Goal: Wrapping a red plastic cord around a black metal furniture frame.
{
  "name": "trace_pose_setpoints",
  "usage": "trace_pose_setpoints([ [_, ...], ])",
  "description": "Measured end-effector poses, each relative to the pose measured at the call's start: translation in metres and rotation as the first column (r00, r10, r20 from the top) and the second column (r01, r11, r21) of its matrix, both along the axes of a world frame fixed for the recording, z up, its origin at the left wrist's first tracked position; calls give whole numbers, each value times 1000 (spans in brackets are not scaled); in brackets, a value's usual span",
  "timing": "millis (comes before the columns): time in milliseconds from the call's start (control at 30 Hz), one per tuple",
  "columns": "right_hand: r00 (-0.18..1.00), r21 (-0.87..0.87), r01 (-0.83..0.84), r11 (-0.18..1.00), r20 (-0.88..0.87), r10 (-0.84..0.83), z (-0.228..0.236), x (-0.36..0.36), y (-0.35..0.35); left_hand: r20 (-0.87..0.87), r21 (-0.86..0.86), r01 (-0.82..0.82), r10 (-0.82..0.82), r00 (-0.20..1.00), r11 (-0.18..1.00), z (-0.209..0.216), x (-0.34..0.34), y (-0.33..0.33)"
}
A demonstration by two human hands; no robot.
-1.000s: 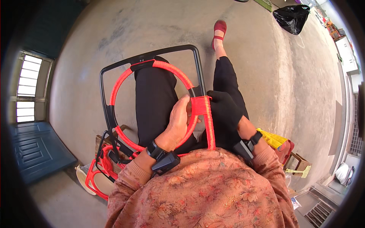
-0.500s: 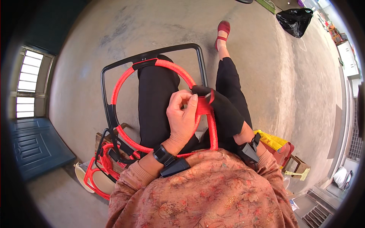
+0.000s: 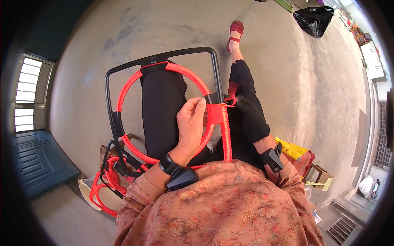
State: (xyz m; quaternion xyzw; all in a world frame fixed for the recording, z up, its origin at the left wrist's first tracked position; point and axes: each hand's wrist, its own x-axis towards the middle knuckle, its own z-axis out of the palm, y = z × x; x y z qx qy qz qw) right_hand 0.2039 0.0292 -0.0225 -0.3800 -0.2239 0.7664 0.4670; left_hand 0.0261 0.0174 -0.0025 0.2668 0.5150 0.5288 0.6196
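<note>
Red cord [image 3: 217,114] was wound around the black frame [image 3: 216,78] lying across the person's lap, its long side pointing away from the body. The left hand [image 3: 191,125] was closed on the wraps, and the gloved right hand [image 3: 248,117] sat just beside them, its grip hidden.

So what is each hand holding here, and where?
Left hand grips the red-wrapped ring at its right side, beside the black frame. Right hand, gloved: cannot tell.
</note>
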Motion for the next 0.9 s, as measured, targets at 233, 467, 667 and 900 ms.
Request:
trace_pose_setpoints([
  [233, 904, -213, 288, 934, -262, -339, -3, 9, 20, 37, 10, 43, -43, 998, 999, -6, -3, -1],
  [467, 703, -153, 146, 977, -679, -211, -21, 15, 29, 103, -50, 134, -128, 986, 990, 2, -2, -1],
  [667, 979, 27, 129, 991, -160, -123, 2, 7, 25, 123, -79, 110, -99, 987, 991, 0, 2, -3],
  [900, 587, 562, -499, 660, 779, -220, 54, -13, 32, -367, 21, 94, -80, 927, 995, 14, 4, -15],
])
